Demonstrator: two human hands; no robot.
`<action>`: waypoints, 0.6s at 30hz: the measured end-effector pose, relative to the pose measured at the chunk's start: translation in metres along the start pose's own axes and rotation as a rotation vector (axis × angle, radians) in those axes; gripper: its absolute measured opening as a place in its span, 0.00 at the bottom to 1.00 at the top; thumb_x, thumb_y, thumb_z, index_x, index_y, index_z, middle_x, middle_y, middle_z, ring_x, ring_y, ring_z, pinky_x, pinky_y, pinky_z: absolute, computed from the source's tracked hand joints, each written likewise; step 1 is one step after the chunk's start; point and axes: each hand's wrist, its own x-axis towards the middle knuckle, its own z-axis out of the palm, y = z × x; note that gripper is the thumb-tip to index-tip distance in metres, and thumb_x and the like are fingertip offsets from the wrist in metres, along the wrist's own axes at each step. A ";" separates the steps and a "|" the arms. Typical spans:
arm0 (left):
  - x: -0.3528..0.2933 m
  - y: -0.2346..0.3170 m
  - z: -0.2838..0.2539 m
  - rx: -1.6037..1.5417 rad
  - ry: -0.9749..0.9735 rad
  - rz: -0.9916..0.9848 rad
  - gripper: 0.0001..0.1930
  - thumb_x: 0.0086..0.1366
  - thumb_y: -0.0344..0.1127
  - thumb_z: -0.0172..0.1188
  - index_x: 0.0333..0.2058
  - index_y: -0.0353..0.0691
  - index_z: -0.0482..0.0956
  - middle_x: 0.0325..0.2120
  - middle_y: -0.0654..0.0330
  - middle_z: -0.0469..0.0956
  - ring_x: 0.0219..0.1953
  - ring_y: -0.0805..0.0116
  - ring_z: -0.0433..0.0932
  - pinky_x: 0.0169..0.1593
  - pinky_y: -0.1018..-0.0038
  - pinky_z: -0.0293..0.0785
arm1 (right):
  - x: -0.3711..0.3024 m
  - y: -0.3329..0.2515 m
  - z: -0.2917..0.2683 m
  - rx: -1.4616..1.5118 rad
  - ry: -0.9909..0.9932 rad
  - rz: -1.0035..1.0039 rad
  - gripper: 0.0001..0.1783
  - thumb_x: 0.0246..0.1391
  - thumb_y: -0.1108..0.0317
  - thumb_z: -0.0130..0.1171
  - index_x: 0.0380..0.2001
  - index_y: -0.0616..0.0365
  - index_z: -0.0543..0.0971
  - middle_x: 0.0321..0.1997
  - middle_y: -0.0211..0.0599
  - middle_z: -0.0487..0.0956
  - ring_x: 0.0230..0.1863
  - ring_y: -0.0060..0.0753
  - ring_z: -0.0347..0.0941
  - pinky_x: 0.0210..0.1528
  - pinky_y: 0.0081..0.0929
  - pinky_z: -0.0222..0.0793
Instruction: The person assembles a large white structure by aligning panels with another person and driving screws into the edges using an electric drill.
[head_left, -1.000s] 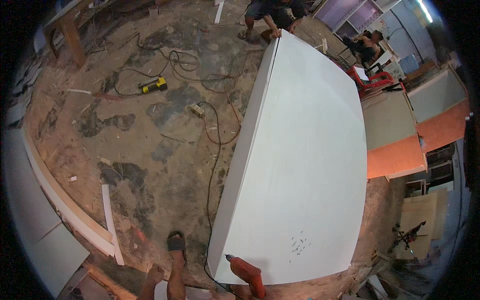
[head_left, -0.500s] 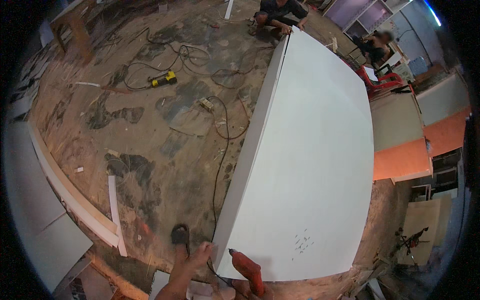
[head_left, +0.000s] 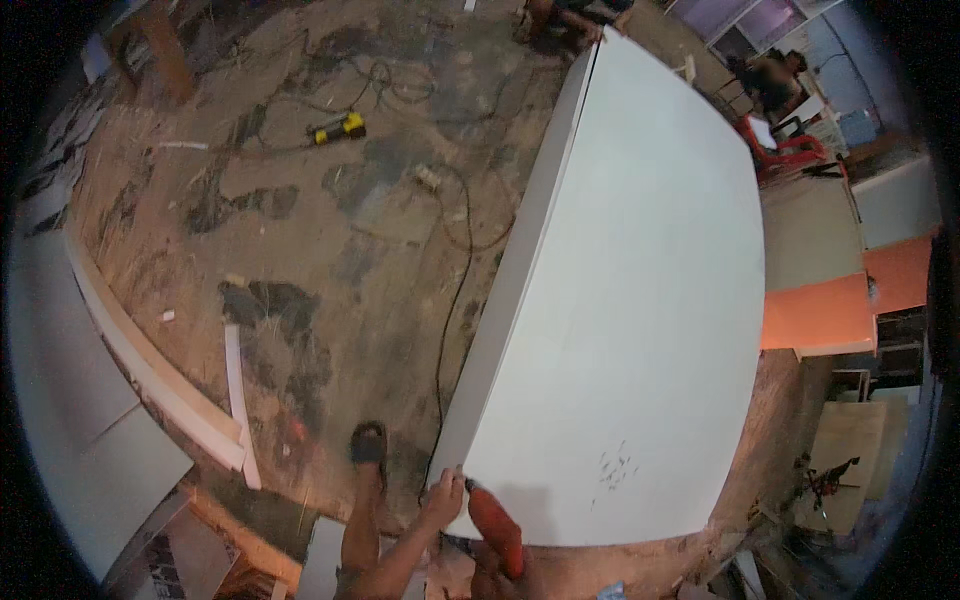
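Note:
A long white cabinet-like box [head_left: 620,300] stretches away from me, its broad white panel facing up. At its near left corner, my left hand [head_left: 444,498] has its fingers pinched together right by the tip of a red power drill [head_left: 496,528]. What those fingers hold, if anything, is too small to make out. My right hand [head_left: 487,580], partly hidden beneath the drill, grips it at the lower edge of the view. Several small dark screws [head_left: 617,467] lie scattered on the near part of the panel.
Another person [head_left: 572,20] crouches at the box's far end; a second sits beyond a red chair [head_left: 790,150]. A yellow-and-black tool [head_left: 340,129] and loose cables [head_left: 465,240] lie on the floor. White strips [head_left: 238,400] and boards [head_left: 130,450] are at left, orange-edged panels [head_left: 820,312] at right.
My left hand has moved right and up to the box's edge, meeting the drill tip. The drill stays in my right hand. The whole view has shifted slightly.

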 end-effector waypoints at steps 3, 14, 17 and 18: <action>0.008 -0.024 0.005 -0.070 0.075 0.185 0.13 0.69 0.41 0.42 0.42 0.36 0.67 0.36 0.37 0.70 0.35 0.34 0.71 0.36 0.48 0.66 | 0.005 -0.033 -0.004 -0.058 -0.102 0.215 0.23 0.47 0.59 0.62 0.45 0.58 0.73 0.37 0.42 0.77 0.44 0.31 0.73 0.43 0.35 0.70; 0.003 -0.016 0.000 -0.251 -0.005 0.076 0.15 0.72 0.43 0.37 0.37 0.34 0.62 0.44 0.43 0.75 0.35 0.52 0.77 0.39 0.64 0.70 | 0.004 -0.010 -0.013 -0.002 0.067 0.060 0.15 0.52 0.66 0.59 0.39 0.65 0.73 0.24 0.34 0.75 0.22 0.21 0.73 0.23 0.21 0.69; 0.002 -0.026 0.005 -0.333 0.088 0.186 0.14 0.72 0.41 0.37 0.37 0.34 0.62 0.45 0.42 0.75 0.35 0.52 0.77 0.39 0.66 0.71 | 0.000 -0.004 -0.011 -0.054 0.046 -0.050 0.14 0.51 0.67 0.58 0.40 0.63 0.72 0.25 0.34 0.75 0.21 0.21 0.72 0.23 0.22 0.67; 0.003 -0.015 0.003 -0.341 0.084 0.174 0.14 0.72 0.41 0.37 0.37 0.34 0.62 0.45 0.42 0.75 0.35 0.52 0.77 0.39 0.66 0.71 | -0.002 -0.007 -0.013 -0.091 0.041 -0.019 0.14 0.51 0.68 0.57 0.40 0.63 0.71 0.26 0.34 0.75 0.22 0.20 0.72 0.24 0.22 0.67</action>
